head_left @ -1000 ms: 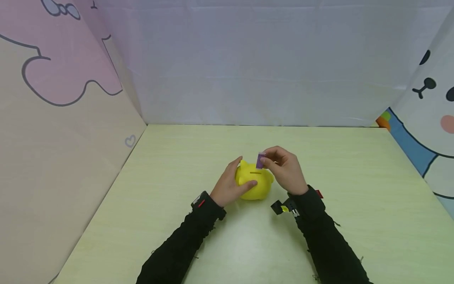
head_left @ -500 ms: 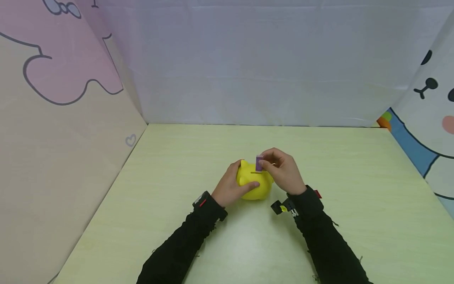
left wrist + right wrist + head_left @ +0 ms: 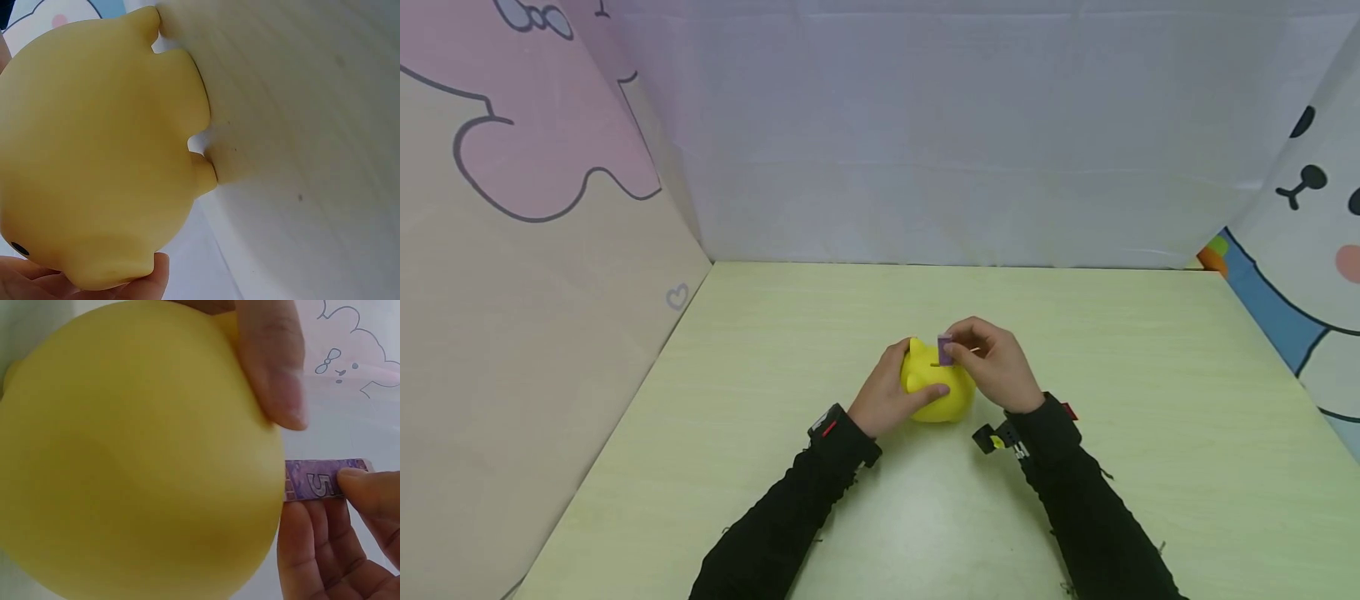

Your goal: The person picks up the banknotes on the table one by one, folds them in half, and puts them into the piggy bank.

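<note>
A yellow piggy bank (image 3: 951, 398) stands on its feet on the table, its dark coin slot on top. My left hand (image 3: 889, 392) grips it from the left, the thumb across the near side and fingers round the far side by the snout, as the left wrist view shows. Between thumb and fingers my right hand (image 3: 992, 362) pinches a small purple banknote (image 3: 315, 479) marked with a 5. The note (image 3: 945, 350) is held upright over the slot, its lower edge right at the top of the bank.
The pale wooden table (image 3: 760, 350) spreads out around both hands. A white sheet (image 3: 925, 150) closes off the back. Panels with cartoon prints stand along the left and right sides. Each wrist wears a black camera mount.
My right hand has come down and slightly left, bringing the purple banknote from above the piggy bank to its slot. The left hand keeps its grip, with barely any movement.
</note>
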The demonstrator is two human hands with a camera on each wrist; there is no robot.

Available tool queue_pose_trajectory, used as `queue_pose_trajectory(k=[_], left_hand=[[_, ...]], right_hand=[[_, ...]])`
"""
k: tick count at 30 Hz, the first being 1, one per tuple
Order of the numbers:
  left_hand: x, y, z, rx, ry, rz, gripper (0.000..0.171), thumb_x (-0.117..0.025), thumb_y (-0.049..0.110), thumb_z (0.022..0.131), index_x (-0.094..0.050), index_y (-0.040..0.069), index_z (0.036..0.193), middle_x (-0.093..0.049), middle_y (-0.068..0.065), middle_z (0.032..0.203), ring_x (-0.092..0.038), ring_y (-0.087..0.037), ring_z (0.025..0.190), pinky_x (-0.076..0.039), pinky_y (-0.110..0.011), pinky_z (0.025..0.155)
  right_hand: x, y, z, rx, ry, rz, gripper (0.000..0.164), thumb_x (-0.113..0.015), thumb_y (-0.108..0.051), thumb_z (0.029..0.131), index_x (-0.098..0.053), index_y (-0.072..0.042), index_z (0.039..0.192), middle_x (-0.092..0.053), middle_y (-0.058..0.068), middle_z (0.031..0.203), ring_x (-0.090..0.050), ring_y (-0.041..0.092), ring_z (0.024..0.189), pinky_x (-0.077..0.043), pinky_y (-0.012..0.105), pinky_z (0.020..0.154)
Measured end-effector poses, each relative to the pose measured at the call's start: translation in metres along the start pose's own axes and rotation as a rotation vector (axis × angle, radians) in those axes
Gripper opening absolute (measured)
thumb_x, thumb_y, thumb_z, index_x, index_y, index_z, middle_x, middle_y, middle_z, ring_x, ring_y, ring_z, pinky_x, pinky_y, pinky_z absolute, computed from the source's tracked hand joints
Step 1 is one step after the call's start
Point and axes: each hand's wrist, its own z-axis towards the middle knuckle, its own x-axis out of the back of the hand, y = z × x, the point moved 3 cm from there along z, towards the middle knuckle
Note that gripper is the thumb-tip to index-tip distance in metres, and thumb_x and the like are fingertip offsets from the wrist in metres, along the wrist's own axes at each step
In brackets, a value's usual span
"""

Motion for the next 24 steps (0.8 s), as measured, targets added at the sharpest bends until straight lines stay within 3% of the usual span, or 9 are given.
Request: queue_pose_trajectory(k=[11,24], left_hand=[[0.0,-0.0022,0.0007,0.006,0.002,-0.009,0.085,-0.075,0.044,0.085,-0.031,0.009,0.148,-0.047,-0.009,0.125,-0.053,-0.02,0.095,-0.051,-0.03,0.078],[0.001,0.0001,-0.0013,0.005,0.0,0.004,0.084,-0.073,0.044,0.086,-0.031,0.008,0.148,-0.046,-0.012,0.13,-0.052,-0.02,0.094,-0.05,-0.029,0.078]], right_hand=[[0.0003,-0.0022,-0.0015,-0.018,-0.066,0.043,0.009,-0.066,-0.003,0.092,-0.067,-0.001,0.1,-0.071,0.015,0.098,-0.067,0.016,0.081,-0.056,0.019,0.076],[-0.0012,0.0038,-0.0015,-0.025,-0.095,-0.042,0.006,-0.069,-0.007,0.09,-0.07,-0.003,0.095,-0.071,0.013,0.094,-0.063,0.016,0.079,-0.053,0.021,0.072]])
